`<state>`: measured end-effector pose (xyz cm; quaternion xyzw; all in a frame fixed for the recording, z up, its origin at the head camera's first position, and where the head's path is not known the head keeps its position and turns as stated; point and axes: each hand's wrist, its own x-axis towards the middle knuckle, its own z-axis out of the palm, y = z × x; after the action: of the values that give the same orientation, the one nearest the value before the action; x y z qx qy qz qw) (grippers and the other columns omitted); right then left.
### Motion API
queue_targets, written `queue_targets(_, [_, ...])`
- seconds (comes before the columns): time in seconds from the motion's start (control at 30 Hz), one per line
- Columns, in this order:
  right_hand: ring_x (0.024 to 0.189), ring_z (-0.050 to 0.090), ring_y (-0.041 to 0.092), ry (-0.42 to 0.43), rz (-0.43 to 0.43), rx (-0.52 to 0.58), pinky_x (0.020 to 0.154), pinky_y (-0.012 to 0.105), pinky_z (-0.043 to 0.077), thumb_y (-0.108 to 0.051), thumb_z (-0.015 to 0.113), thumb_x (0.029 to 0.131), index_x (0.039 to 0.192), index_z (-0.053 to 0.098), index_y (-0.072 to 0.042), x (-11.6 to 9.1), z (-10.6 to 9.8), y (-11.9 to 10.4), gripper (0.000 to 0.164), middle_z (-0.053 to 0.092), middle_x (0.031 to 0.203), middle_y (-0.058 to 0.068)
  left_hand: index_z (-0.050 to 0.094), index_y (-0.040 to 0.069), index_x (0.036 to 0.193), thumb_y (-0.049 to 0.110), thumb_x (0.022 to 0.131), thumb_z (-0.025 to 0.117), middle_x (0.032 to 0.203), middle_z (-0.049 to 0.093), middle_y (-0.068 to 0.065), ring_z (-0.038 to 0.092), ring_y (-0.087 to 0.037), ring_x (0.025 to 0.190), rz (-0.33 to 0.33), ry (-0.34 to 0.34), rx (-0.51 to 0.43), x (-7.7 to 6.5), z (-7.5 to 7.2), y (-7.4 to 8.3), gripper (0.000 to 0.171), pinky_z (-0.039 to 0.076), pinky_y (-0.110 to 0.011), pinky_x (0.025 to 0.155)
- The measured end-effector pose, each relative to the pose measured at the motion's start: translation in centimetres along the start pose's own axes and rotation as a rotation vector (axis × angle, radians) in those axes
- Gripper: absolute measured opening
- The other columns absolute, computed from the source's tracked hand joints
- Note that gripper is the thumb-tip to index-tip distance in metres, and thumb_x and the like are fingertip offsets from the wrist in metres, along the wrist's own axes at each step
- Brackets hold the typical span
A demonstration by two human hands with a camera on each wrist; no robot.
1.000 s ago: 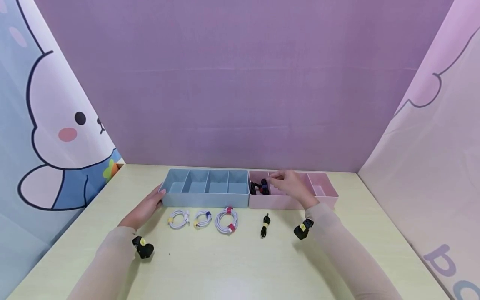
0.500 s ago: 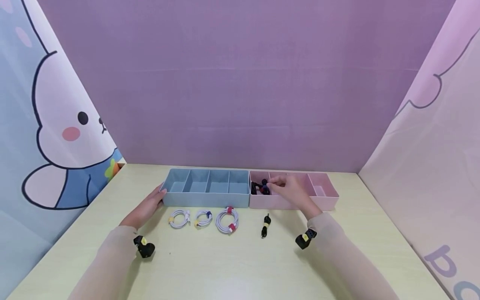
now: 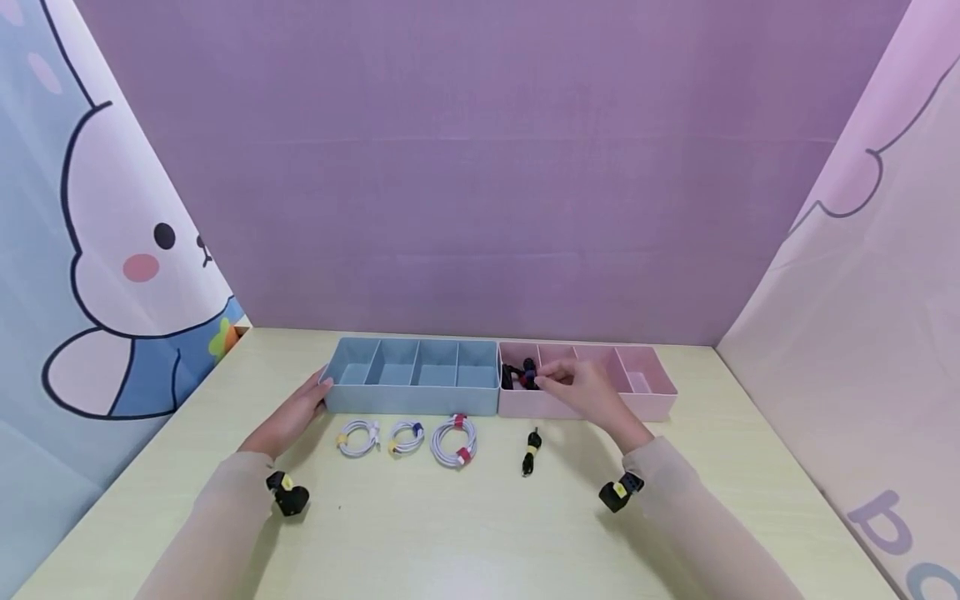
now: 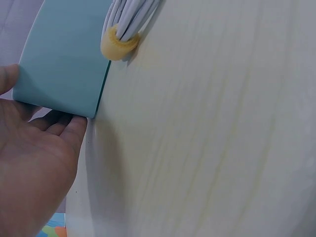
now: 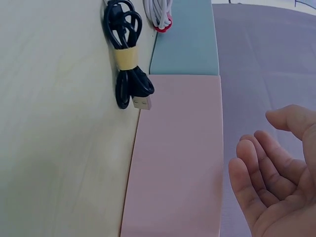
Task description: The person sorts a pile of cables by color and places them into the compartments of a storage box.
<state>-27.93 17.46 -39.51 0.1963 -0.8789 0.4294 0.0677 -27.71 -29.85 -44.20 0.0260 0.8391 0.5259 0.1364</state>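
Observation:
My left hand rests against the left end of the blue divided box, its fingers along the end wall and its thumb by the top corner. In the left wrist view, fingertips touch the box's lower edge. Above the pink divided box, my right hand hovers with fingers loosely bent. Nothing shows between its thumb and fingers in the right wrist view. Dark bundled cables lie in the pink box's leftmost compartment, beside the right fingertips. A black USB cable tied with a yellow band lies before the pink box.
Three coiled white cables lie in front of the blue box: one with a yellow tie, one with blue and yellow ties, and a larger one with red ties. The boxes stand end to end near the table's back edge.
My right hand has drawn slightly back and to the right from the dark cables, and its fingers have loosened. The left hand stays at the blue box.

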Motion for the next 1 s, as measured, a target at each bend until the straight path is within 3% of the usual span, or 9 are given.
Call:
queue_targets(0.2, [0.077,0.064,0.015,-0.056,-0.005,-0.001,0.066,0.027,0.056,-0.020,0.073,0.094,0.102,0.076,-0.009,-1.1,0.1,0.3,0.014,0.072,0.087,-0.003,-0.012,0.021,0.160,0.055,0.107,0.022,0.167,-0.011,-0.014,-0.001,-0.039,0.151,-0.014,-0.004,0.006,-0.1,0.0,0.0,0.072,0.014,-0.055,0.121])
queue_targets(0.57, [0.079,0.062,0.013,-0.182,0.022,-0.049,0.071,0.027,0.057,-0.020,0.073,0.094,0.100,0.076,-0.007,-2.4,0.5,0.7,0.015,0.069,0.086,-0.004,-0.013,0.020,0.160,0.053,0.108,0.021,0.166,-0.012,-0.015,-0.002,-0.039,0.151,-0.012,0.000,0.014,-0.2,0.0,0.4,0.070,0.014,-0.054,0.121])
queue_targets(0.77, [0.074,0.060,0.011,-0.247,0.016,-0.076,0.065,0.026,0.054,-0.024,0.074,0.093,0.093,0.077,-0.011,-2.8,0.7,1.2,0.014,0.069,0.084,-0.006,-0.012,0.019,0.160,0.052,0.108,0.022,0.166,-0.012,-0.015,-0.002,-0.038,0.151,0.012,-0.004,0.003,-0.2,0.0,0.3,0.071,0.014,-0.055,0.121])
queue_targets(1.0, [0.059,0.047,0.006,-0.302,-0.038,-0.121,0.053,0.020,0.040,-0.024,0.077,0.090,0.077,0.075,-0.011,-3.1,0.8,2.0,0.019,0.060,0.068,-0.007,-0.010,0.014,0.160,0.050,0.109,0.024,0.166,-0.012,-0.016,-0.003,-0.038,0.151,0.046,-0.005,-0.028,-0.1,-0.1,0.0,0.071,0.013,-0.055,0.121])
